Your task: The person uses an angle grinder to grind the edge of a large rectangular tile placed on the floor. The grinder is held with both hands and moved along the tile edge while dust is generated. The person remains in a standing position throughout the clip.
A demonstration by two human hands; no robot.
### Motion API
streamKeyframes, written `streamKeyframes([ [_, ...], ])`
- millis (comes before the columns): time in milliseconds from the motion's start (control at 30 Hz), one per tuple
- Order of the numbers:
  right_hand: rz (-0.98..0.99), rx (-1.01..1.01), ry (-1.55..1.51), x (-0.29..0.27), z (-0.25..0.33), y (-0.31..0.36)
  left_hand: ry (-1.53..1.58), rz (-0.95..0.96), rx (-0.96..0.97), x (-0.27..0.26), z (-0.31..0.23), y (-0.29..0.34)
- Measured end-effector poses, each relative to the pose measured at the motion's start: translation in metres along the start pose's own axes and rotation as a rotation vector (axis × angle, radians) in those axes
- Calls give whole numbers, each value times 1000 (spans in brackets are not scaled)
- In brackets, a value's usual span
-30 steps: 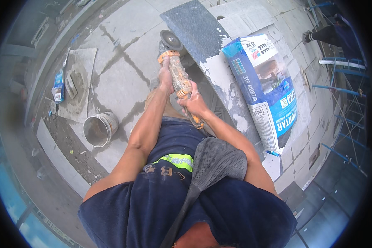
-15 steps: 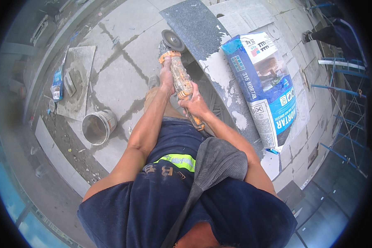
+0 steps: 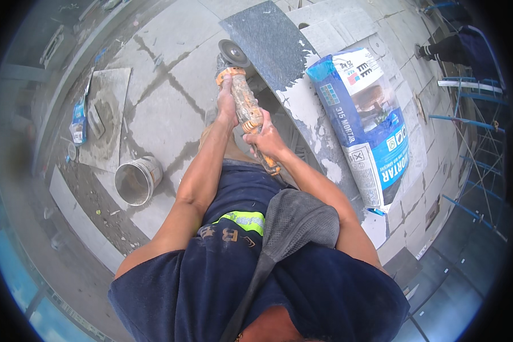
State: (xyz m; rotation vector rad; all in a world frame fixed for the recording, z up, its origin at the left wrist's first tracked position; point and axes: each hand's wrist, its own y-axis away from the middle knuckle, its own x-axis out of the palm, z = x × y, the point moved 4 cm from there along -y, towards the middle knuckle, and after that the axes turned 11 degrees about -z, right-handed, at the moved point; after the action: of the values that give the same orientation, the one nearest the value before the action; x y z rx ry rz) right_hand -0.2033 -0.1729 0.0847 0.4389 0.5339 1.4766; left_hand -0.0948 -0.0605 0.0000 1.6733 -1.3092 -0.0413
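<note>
Both my hands grip a dusty orange and grey angle grinder (image 3: 245,98), held out in front of me. Wrapped round its front body, just behind the head, is my left hand (image 3: 227,105). My right hand (image 3: 268,137) closes on the rear handle, nearer my waist. The round grinding disc (image 3: 234,52) faces up toward me beside the left edge of a dark grey stone slab (image 3: 273,43). Whether disc and slab touch I cannot tell. White residue covers part of the slab's surface.
Right of the slab lies a blue and white mortar bag (image 3: 362,125). At left stand a dirty bucket (image 3: 138,181) and a mortar-smeared board (image 3: 105,117) with a trowel (image 3: 96,121) on it. Scaffold bars (image 3: 467,124) and a person's leg (image 3: 450,52) are at far right.
The grinder and both hands have shifted slightly to the left, and the disc has risen a little in the picture. Both hands keep their hold.
</note>
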Motion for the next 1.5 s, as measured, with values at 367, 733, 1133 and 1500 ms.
streamKeyframes([
  [367, 9, -9, -13, 7, 14, -28, -41, -6, -1, 5, -17, -27],
  [733, -10, 24, 29, 0, 5, 4, -1, -7, -54, 2, -1, 6],
  [1133, -28, 22, 37, -9, -9, 32, -55, 5, 16, -10, 24, 18],
  [1500, -20, 34, 28, -12, -23, 38, -46, 9, -8, -13, 33, 29],
])
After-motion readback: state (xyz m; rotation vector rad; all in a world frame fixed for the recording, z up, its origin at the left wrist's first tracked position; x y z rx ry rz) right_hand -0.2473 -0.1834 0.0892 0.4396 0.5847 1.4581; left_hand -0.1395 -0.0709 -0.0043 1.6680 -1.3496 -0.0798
